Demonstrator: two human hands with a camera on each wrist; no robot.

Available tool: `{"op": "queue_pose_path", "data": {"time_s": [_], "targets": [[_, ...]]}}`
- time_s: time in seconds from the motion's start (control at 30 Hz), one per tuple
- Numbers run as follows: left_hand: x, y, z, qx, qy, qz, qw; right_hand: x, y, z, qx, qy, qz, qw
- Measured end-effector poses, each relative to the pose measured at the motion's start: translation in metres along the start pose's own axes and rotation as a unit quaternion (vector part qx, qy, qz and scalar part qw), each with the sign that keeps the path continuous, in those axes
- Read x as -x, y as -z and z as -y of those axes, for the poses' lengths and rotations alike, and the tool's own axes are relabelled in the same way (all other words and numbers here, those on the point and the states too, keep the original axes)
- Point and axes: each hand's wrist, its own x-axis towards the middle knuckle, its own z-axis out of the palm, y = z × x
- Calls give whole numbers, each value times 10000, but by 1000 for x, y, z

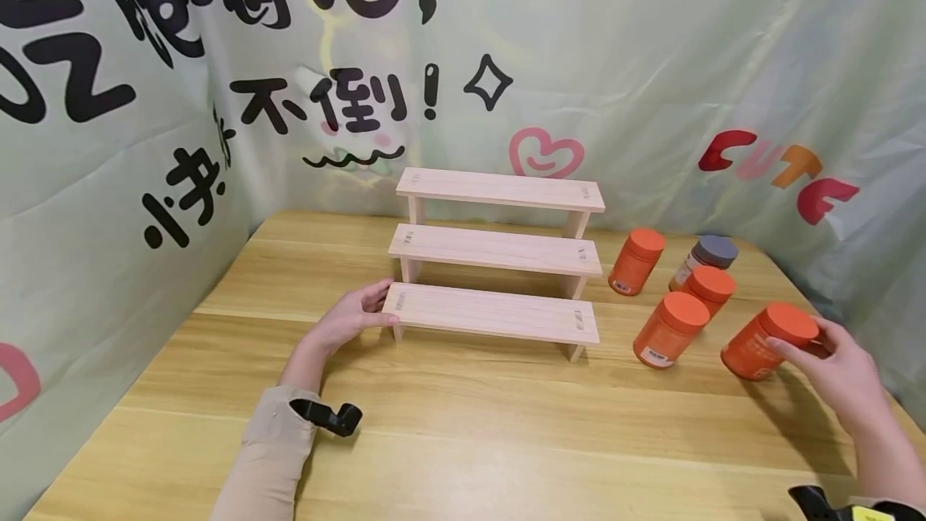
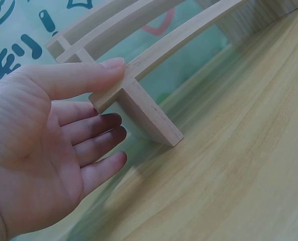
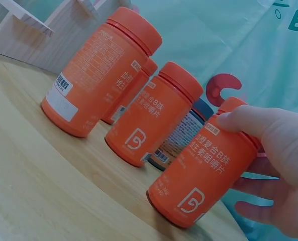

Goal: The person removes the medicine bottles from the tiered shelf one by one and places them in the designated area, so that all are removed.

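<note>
A pale wooden three-step display stand (image 1: 492,312) is placed mid-table. At the left end of its lowest step, my left hand (image 1: 350,318) grips the board, thumb along the front edge and index finger near the corner. The other fingers hang loosely beside the stand's leg (image 2: 151,113) in the left wrist view. Over at the right, my right hand (image 1: 842,372) holds an orange vitamin bottle (image 1: 760,348) near its lid, thumb on the near side. In the right wrist view, that bottle's white lettering (image 3: 209,150) shows, and its base is close to the tabletop.
Between stand and right hand are more orange bottles: one at the back (image 1: 637,262), one in front (image 1: 669,332), and one partly hidden (image 1: 712,288). A dark-lidded bottle (image 1: 712,252) stands behind them. A printed curtain (image 1: 651,63) encloses the table's back and sides.
</note>
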Motion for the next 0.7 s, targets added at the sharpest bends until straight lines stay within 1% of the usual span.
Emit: {"op": "queue_pose_path", "data": {"time_s": [0.13,0.33,0.43,0.6,0.7], "targets": [[0,0,1,-3,-18,13,10000,-4,-2,-11,104,-80,44,9999],[1,0,1,-27,9,10,10000,-7,-1,-14,203,-248,81,9995],[1,1,2,-50,18,-15,10000,-8,-1,-14,164,-204,41,9997],[0,1,1,-126,1,-17,9999,-5,0,-14,-75,-86,-19,9999],[0,1,0,-114,2,-4,9999,-5,1,-14,-93,-103,-32,9999]]}}
